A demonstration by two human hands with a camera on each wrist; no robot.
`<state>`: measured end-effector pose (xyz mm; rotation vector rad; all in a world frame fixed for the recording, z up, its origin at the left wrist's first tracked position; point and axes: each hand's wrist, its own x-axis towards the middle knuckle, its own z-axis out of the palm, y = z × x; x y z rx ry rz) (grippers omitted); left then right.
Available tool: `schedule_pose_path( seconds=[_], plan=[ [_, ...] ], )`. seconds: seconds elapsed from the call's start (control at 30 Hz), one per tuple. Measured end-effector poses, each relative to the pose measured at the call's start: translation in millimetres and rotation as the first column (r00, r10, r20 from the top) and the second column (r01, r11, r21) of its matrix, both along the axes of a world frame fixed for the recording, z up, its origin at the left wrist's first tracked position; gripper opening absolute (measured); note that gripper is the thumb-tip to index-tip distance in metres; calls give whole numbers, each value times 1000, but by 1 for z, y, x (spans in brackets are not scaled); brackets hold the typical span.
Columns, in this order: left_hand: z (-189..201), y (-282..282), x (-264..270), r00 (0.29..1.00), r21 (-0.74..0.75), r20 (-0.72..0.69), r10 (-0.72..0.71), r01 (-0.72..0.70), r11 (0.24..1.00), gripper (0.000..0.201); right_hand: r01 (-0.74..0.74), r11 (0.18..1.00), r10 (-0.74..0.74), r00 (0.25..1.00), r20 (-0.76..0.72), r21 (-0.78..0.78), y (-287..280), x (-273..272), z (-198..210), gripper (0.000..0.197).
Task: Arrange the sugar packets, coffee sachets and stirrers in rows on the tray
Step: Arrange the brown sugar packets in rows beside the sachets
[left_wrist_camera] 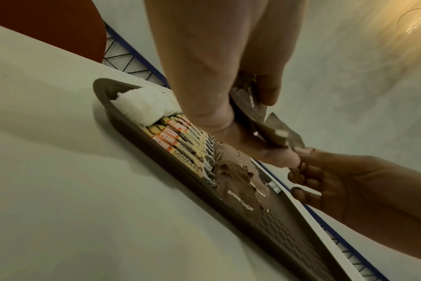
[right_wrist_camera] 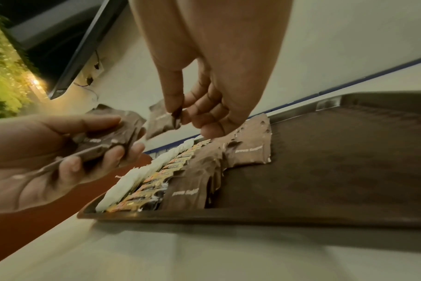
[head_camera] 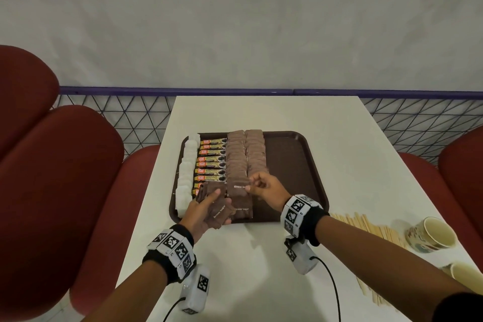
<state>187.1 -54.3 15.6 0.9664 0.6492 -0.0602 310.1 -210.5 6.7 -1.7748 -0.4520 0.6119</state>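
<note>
A brown tray on the white table carries a row of white sugar packets, a row of coffee sachets and two rows of brown sugar packets. My left hand grips a fanned stack of brown sugar packets over the tray's near left corner. My right hand pinches one brown sugar packet by its edge, held just above the tray; the right wrist view shows this packet between thumb and forefinger. Wooden stirrers lie on the table at the right.
Two paper cups stand at the table's right edge beside the stirrers. The tray's right half is bare. Red padded seats flank the table, and a blue wire fence runs behind it.
</note>
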Motion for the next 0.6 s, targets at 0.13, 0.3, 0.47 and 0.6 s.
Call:
schedule_pose_path(
  seconds=[0.13,0.3,0.47,0.6],
  plan=[
    [-4,6,-1,999,-10,-6,46,-46,999,27,186,981,-181,980,87,-49,-14,19,0,23],
    [-7,10,0,995,-25,-28,98,-99,995,26,354,912,-325,932,162,-205,-29,36,0,20],
    [-5,9,0,996,-26,-32,80,-81,996,21,321,875,-291,947,137,-362,-25,37,-7,25],
    [-4,10,-2,997,-39,-32,68,-69,997,27,298,837,-279,954,111,-459,-16,34,-15,27]
  ],
)
